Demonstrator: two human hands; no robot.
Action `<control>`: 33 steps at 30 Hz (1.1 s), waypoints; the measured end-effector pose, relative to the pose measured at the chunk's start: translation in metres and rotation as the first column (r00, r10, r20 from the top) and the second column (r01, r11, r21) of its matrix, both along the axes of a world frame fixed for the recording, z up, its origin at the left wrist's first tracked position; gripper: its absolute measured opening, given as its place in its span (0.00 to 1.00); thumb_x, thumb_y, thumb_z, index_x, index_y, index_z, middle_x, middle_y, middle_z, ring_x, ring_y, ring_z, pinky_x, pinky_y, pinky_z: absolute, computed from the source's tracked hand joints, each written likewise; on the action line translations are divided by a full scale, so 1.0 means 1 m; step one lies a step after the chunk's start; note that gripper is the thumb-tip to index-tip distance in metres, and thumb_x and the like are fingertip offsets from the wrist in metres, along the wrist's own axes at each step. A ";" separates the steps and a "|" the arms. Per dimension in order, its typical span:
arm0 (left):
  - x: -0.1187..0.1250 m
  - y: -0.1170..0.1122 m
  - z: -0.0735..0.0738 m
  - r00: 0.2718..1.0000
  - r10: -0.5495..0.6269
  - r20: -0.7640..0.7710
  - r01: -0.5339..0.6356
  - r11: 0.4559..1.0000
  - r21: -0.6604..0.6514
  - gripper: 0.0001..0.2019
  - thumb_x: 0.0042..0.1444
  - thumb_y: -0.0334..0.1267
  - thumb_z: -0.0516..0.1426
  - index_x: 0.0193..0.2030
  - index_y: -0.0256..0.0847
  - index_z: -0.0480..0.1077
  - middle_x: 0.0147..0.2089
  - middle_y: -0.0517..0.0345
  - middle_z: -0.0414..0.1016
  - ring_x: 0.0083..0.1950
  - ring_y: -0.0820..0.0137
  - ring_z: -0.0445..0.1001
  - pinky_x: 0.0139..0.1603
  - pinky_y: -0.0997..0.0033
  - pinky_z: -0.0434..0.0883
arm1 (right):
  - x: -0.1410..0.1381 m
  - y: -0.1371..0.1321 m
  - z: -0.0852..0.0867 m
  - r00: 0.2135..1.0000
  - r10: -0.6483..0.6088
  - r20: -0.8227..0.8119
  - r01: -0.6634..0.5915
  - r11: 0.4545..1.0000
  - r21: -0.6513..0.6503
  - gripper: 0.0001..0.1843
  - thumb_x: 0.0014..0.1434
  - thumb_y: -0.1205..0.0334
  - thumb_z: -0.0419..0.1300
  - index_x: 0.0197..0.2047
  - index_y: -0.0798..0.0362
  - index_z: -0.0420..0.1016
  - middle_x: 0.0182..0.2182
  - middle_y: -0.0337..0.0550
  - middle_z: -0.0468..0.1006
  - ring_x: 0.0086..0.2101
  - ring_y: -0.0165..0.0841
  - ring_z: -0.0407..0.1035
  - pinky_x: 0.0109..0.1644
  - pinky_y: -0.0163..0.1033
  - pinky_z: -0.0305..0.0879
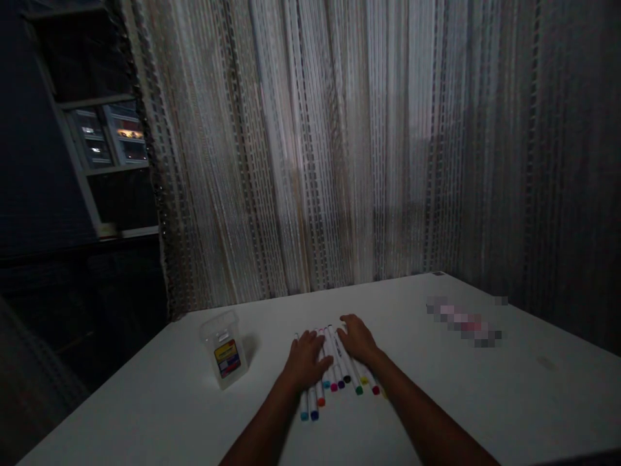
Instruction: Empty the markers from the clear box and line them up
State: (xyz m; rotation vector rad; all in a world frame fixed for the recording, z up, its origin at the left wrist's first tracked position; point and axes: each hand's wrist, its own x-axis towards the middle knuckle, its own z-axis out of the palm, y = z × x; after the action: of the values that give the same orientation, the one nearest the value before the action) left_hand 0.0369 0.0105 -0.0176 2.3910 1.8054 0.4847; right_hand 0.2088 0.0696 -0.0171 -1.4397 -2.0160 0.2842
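Several white markers [339,378] with coloured caps lie side by side on a white table [436,401]. My left hand [306,357] rests flat on the left part of the row, fingers stretched out. My right hand [358,340] lies flat on the right part of the row, fingers also spread. Neither hand grips a marker. A clear plastic marker case [224,349] with a colourful label stands upright to the left of my left hand, apart from it.
A striped sheer curtain [339,149] hangs right behind the table's far edge. A blurred-out patch [463,321] lies on the table at the right. A dim shelf unit [109,139] stands at the left. The room is dark.
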 end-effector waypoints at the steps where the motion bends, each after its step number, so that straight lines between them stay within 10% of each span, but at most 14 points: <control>1: 0.004 0.002 -0.006 1.000 0.016 -0.016 -0.016 1.000 0.004 0.25 0.55 0.47 0.50 0.59 0.40 0.58 0.63 0.46 0.54 0.64 0.55 0.47 0.61 0.49 0.46 | 0.000 0.001 -0.006 1.000 -0.004 -0.023 0.004 1.000 0.000 0.21 0.53 0.64 0.51 0.51 0.60 0.66 0.50 0.54 0.68 0.52 0.38 0.59 0.56 0.39 0.52; 10: 0.003 0.015 -0.021 0.980 -0.011 0.201 -0.028 0.981 0.191 0.14 0.56 0.40 0.49 0.46 0.40 0.68 0.49 0.51 0.70 0.51 0.63 0.66 0.56 0.61 0.56 | 0.007 0.024 -0.026 0.975 -0.080 -0.206 0.057 0.992 -0.114 0.21 0.56 0.60 0.48 0.50 0.60 0.67 0.49 0.53 0.70 0.48 0.35 0.65 0.52 0.37 0.57; 20: -0.030 0.025 0.001 0.892 -0.017 0.452 -0.018 0.997 0.074 0.15 0.50 0.38 0.55 0.45 0.38 0.70 0.47 0.51 0.72 0.49 0.62 0.68 0.51 0.67 0.62 | 0.005 0.040 -0.018 0.978 -0.039 -0.205 -0.012 0.970 -0.242 0.22 0.50 0.58 0.54 0.46 0.62 0.71 0.45 0.55 0.73 0.44 0.38 0.68 0.47 0.38 0.61; 33: -0.055 0.020 -0.028 0.718 -0.031 0.696 -0.083 0.988 0.129 0.14 0.52 0.41 0.52 0.40 0.36 0.72 0.43 0.49 0.74 0.44 0.61 0.71 0.47 0.64 0.66 | 0.023 0.028 -0.031 0.965 0.048 -0.258 -0.089 0.985 -0.147 0.21 0.54 0.54 0.51 0.46 0.59 0.71 0.45 0.53 0.73 0.45 0.36 0.66 0.50 0.39 0.59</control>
State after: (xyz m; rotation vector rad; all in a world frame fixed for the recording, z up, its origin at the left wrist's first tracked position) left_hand -0.0178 0.0306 -0.0459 1.8412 1.4669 1.3576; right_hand 0.2316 0.0978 -0.0478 -1.3515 -1.8694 0.6381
